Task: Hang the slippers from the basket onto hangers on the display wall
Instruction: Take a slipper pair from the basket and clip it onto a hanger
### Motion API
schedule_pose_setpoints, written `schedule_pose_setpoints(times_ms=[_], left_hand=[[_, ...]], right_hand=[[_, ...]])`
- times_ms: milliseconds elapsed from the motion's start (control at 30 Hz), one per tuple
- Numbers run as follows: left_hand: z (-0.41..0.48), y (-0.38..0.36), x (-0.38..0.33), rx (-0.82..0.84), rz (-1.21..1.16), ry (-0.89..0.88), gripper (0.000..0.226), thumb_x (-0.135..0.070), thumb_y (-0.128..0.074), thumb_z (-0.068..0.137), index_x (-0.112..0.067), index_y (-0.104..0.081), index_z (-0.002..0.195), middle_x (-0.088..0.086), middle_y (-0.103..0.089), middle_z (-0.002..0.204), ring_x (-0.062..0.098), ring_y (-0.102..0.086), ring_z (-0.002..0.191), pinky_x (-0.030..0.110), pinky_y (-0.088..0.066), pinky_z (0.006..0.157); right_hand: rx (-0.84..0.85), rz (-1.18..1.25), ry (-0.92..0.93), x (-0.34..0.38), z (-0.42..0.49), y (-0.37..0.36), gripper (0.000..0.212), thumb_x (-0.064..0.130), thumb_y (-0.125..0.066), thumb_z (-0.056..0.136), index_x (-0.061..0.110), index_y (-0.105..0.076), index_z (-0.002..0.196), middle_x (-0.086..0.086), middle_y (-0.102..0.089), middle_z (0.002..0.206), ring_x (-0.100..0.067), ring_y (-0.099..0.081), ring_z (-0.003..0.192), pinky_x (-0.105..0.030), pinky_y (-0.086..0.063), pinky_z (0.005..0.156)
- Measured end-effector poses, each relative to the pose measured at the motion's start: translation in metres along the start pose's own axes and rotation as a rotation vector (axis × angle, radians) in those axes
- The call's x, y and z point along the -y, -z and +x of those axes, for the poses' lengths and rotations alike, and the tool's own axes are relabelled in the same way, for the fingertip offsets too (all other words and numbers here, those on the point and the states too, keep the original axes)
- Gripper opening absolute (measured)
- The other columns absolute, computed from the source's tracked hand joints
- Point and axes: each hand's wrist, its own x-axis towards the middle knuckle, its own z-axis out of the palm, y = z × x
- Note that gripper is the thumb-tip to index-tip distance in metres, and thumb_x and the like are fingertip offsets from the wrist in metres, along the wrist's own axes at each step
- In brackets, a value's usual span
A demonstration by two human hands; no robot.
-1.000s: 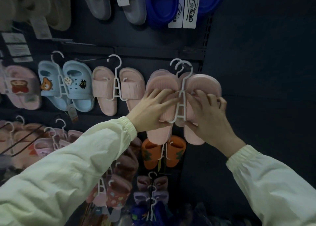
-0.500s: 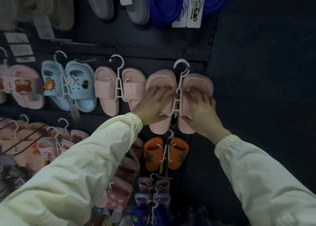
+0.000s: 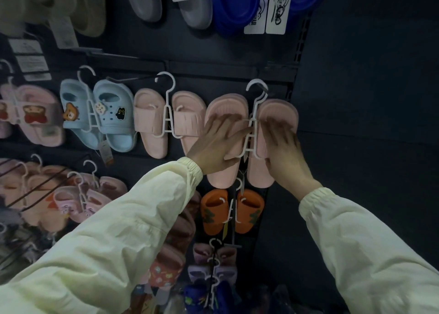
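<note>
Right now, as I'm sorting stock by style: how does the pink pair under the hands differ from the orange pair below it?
The pink pair is plain; the orange pair has dark green markings. The pink pair looks larger than the orange pair. The left hand and right hand lie on the pink pair; nothing touches the orange pair. Both hang on white hangers.

White label cards (image 3: 276, 9), light-blue charm clogs (image 3: 114, 126)
</note>
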Motion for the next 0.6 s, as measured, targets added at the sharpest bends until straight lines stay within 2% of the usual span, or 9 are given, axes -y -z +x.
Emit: schedule_pose_setpoints(times_ms=[133,267,400,600], left_hand=[[-0.007,0.000,-0.002,0.022,0.012,0.013,0.084,-0.048,-0.062,0.084,-0.028,-0.026,0.156,0.012,-0.021,0.161,0.039,-0.017,0.148,0.061,-0.014,0.119],[-0.009,0.001,0.000,0.036,0.049,0.043,0.088,-0.041,-0.073,0.082,-0.030,-0.027,0.156,0.011,-0.023,0.162,0.041,-0.026,0.141,0.063,-0.020,0.116],[-0.007,0.007,-0.002,0.026,0.104,0.056,0.094,-0.041,-0.079,0.076,-0.030,-0.030,0.155,0.010,-0.029,0.158,0.041,-0.032,0.132,0.062,-0.024,0.113],[-0.006,0.011,-0.005,-0.004,0.096,0.076,0.093,-0.038,-0.081,0.074,-0.028,-0.034,0.153,0.010,-0.035,0.155,0.037,-0.028,0.129,0.060,-0.023,0.114]], right_hand=[[0.001,-0.005,0.008,-0.001,-0.001,-0.001,0.099,-0.006,-0.066,0.077,0.008,-0.013,0.158,-0.016,-0.012,0.165,-0.041,-0.012,0.151,-0.057,-0.025,0.118],[0.029,0.055,0.019,0.000,-0.001,0.001,0.101,0.000,-0.070,0.076,0.007,-0.012,0.158,-0.017,-0.010,0.165,-0.040,-0.008,0.151,-0.057,-0.019,0.121],[0.015,0.095,0.009,0.004,-0.001,0.004,0.101,0.000,-0.071,0.075,0.010,-0.015,0.158,-0.014,-0.015,0.164,-0.040,-0.014,0.149,-0.056,-0.022,0.120],[-0.013,0.091,-0.009,0.005,0.000,0.011,0.102,0.005,-0.076,0.072,0.011,-0.020,0.157,-0.014,-0.022,0.162,-0.039,-0.021,0.146,-0.058,-0.029,0.113]])
